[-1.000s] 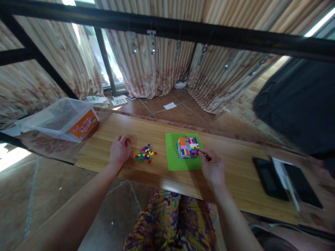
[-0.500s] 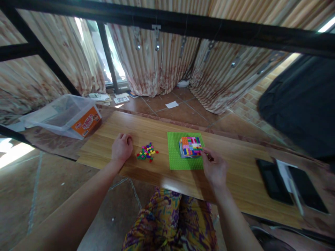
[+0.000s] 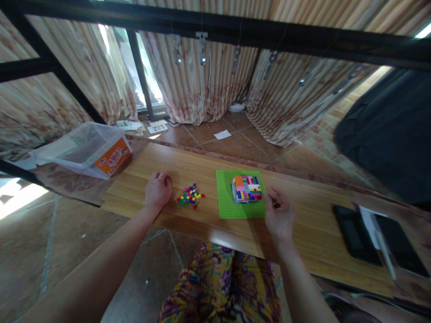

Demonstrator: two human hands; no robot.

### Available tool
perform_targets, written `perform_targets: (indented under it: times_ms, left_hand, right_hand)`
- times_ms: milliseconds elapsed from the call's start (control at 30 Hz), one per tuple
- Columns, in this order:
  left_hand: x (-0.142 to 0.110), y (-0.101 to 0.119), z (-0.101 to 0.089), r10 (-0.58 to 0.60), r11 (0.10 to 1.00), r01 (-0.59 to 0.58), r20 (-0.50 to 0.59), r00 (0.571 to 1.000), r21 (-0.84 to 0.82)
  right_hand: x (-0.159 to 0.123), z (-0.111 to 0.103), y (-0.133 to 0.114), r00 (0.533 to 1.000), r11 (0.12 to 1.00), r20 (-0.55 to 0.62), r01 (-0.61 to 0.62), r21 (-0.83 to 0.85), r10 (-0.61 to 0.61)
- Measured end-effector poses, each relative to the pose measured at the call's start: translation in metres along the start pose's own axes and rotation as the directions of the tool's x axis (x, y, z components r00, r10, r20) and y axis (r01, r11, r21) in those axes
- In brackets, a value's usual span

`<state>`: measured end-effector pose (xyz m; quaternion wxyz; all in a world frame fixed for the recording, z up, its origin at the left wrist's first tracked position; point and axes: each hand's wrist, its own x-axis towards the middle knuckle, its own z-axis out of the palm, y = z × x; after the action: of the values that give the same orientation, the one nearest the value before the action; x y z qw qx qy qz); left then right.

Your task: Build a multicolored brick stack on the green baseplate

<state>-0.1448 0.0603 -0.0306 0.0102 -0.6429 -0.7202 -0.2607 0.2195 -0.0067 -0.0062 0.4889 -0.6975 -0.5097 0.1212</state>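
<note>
A block built of many small coloured toy bricks (image 3: 247,188) stands on a green baseplate (image 3: 224,208). Just off the block's right side is my right hand (image 3: 279,213), its thumb and forefinger pinched together over the plate's right edge. Whatever the pinch may hold is too small to make out. My left hand (image 3: 158,190) rests on the table with curled fingers, closed, and nothing shows in it. Between the left hand and the baseplate lies a loose pile of small bricks (image 3: 189,196) in red, yellow, green, blue and pink.
The narrow wooden table (image 3: 195,161) runs across in front of me. A clear plastic bin (image 3: 84,148) with an orange label stands beyond its left end. At the right lie a dark tablet (image 3: 353,233) and another dark flat device (image 3: 404,244). A black bar (image 3: 215,29) crosses above.
My right hand has drawn slightly to the right, away from the block's side. The left hand keeps its place beside the pile, and the whole view has shifted a little.
</note>
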Motion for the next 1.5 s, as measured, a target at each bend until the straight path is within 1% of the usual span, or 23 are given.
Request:
perform_targets:
  times_ms: [67, 133, 233, 333, 467, 700, 833, 867, 933, 1000, 1033, 1100, 1167, 1233, 1267, 1300, 1333, 1400, 1433, 1500]
  left_hand:
    - [0.0, 0.0, 0.0, -0.005, 1.0, 0.005, 0.003, 1.0, 0.0]
    - [0.0, 0.0, 0.0, -0.011, 1.0, 0.011, 0.003, 1.0, 0.001]
    - [0.0, 0.0, 0.0, -0.006, 1.0, 0.006, 0.0, 1.0, 0.0]
    - [0.0, 0.0, 0.0, -0.005, 1.0, 0.005, 0.002, 1.0, 0.003]
    - [-0.001, 0.0, 0.001, -0.006, 1.0, 0.006, 0.002, 1.0, 0.001]
    - [-0.001, 0.0, 0.001, 0.017, 1.0, -0.016, -0.011, 1.0, 0.006]
    - [-0.002, 0.001, 0.0, 0.023, 1.0, -0.023, -0.009, 1.0, 0.012]
    - [-0.002, 0.001, 0.0, 0.023, 1.0, -0.023, -0.01, 1.0, 0.01]
    - [-0.002, 0.001, 0.0, 0.022, 1.0, -0.022, -0.011, 1.0, 0.004]
    - [-0.002, 0.0, 0.001, 0.019, 1.0, -0.019, -0.01, 1.0, -0.001]
    - [-0.002, 0.0, 0.001, 0.017, 1.0, -0.017, -0.008, 1.0, -0.003]
    - [-0.002, 0.0, 0.002, 0.011, 1.0, -0.011, -0.004, 1.0, -0.006]
    - [-0.002, 0.0, 0.003, 0.005, 1.0, -0.005, -0.002, 1.0, -0.01]
    - [-0.003, 0.0, 0.004, 0.004, 1.0, -0.004, -0.002, 1.0, -0.015]
    - [-0.003, 0.0, 0.004, 0.006, 1.0, -0.006, 0.0, 1.0, -0.018]
    - [-0.003, 0.0, 0.005, 0.007, 1.0, -0.007, 0.002, 1.0, -0.019]
    - [-0.004, 0.0, 0.005, 0.007, 1.0, -0.007, 0.004, 1.0, -0.019]
    - [-0.004, 0.0, 0.005, 0.004, 1.0, -0.003, 0.01, 1.0, -0.021]
    - [-0.004, 0.0, 0.005, 0.0, 1.0, 0.0, 0.013, 1.0, -0.024]
    - [-0.005, 0.001, 0.004, -0.006, 0.999, 0.006, 0.018, 1.0, -0.032]
  right_hand:
    - [0.002, 0.004, 0.004, 0.995, 0.989, -0.001, -0.095, 0.115, 0.096]
    - [0.006, 0.011, 0.01, 0.985, 0.956, 0.025, -0.172, 0.237, 0.171]
    - [0.011, 0.022, 0.016, 0.969, 0.895, 0.079, -0.245, 0.372, 0.233]
    - [0.012, 0.028, 0.018, 0.958, 0.851, 0.112, -0.286, 0.441, 0.263]
    - [0.012, 0.029, 0.018, 0.955, 0.839, 0.112, -0.296, 0.458, 0.275]
    - [0.013, 0.027, 0.017, 0.973, 0.9, 0.1, -0.229, 0.371, 0.206]
    - [0.011, 0.024, 0.014, 0.97, 0.885, 0.11, -0.243, 0.397, 0.217]
    - [0.009, 0.022, 0.013, 0.969, 0.876, 0.089, -0.246, 0.415, 0.23]
    - [0.006, 0.016, 0.008, 0.963, 0.863, -0.001, -0.243, 0.443, 0.271]
    - [0.001, 0.009, 0.002, 0.948, 0.868, -0.099, -0.231, 0.439, 0.302]
    - [-0.003, 0.006, -0.003, 0.945, 0.88, -0.132, -0.219, 0.421, 0.298]
    - [-0.011, 0.004, -0.013, 0.958, 0.912, -0.158, -0.168, 0.374, 0.241]
    - [-0.023, 0.008, -0.024, 0.978, 0.936, -0.147, -0.091, 0.34, 0.148]
    - [-0.038, 0.017, -0.037, 0.996, 0.953, -0.082, -0.004, 0.302, 0.03]
    - [-0.047, 0.024, -0.043, 0.999, 0.959, -0.021, 0.046, 0.281, -0.041]
    - [-0.055, 0.031, -0.049, 0.992, 0.959, 0.052, 0.097, 0.266, -0.114]
    - [-0.063, 0.039, -0.055, 0.973, 0.955, 0.132, 0.149, 0.258, -0.187]
    - [-0.077, 0.057, -0.065, 0.915, 0.934, 0.265, 0.233, 0.271, -0.305]
    - [-0.082, 0.066, -0.07, 0.885, 0.924, 0.311, 0.266, 0.274, -0.347]
    - [-0.089, 0.084, -0.076, 0.837, 0.908, 0.365, 0.328, 0.26, -0.407]
